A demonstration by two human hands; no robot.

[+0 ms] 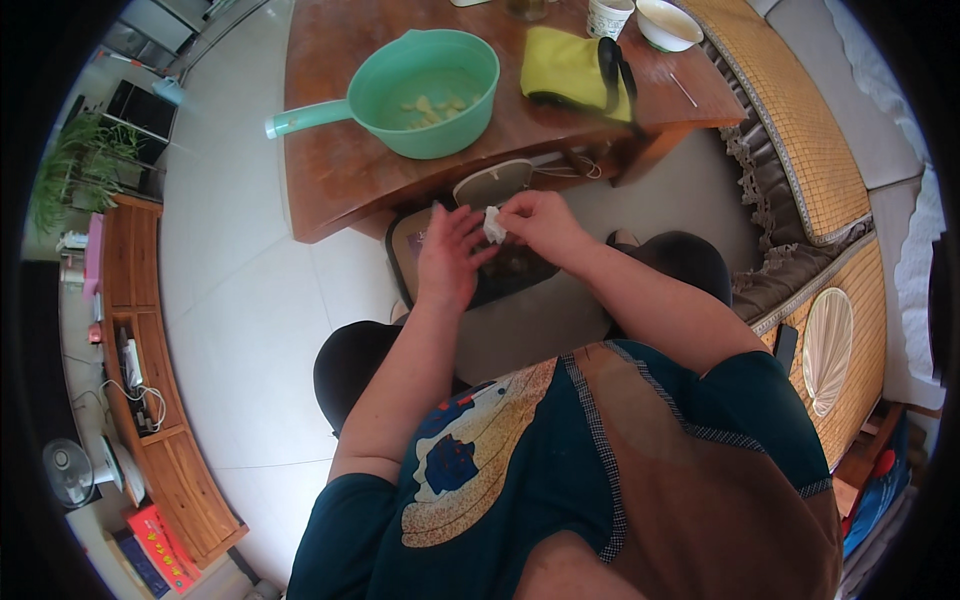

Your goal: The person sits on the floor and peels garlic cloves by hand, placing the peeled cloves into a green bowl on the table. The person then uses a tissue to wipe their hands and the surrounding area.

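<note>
My right hand (544, 223) pinches a crumpled white piece of tissue or thin skin (493, 225) between thumb and fingertips. Beside it my left hand (450, 259) is turned palm up, fingers spread, with nothing in it that I can see. Its fingertips come close to the white piece; whether they touch it I cannot tell. Both hands are above a dark-rimmed container (396, 279) on the floor, its contents mostly in shadow. On the wooden table (322, 187) in front stands a green plastic long-handled basin (427, 142), holding several pale pieces that look like garlic cloves (431, 112).
A folded yellow cloth (562, 67) with dark trim lies right of the basin. Beyond it are a paper cup (609, 16), a white bowl (667, 26) and a cotton swab (684, 90). A hand fan (828, 352) and a dark phone-like object (784, 349) rest on the sofa mat.
</note>
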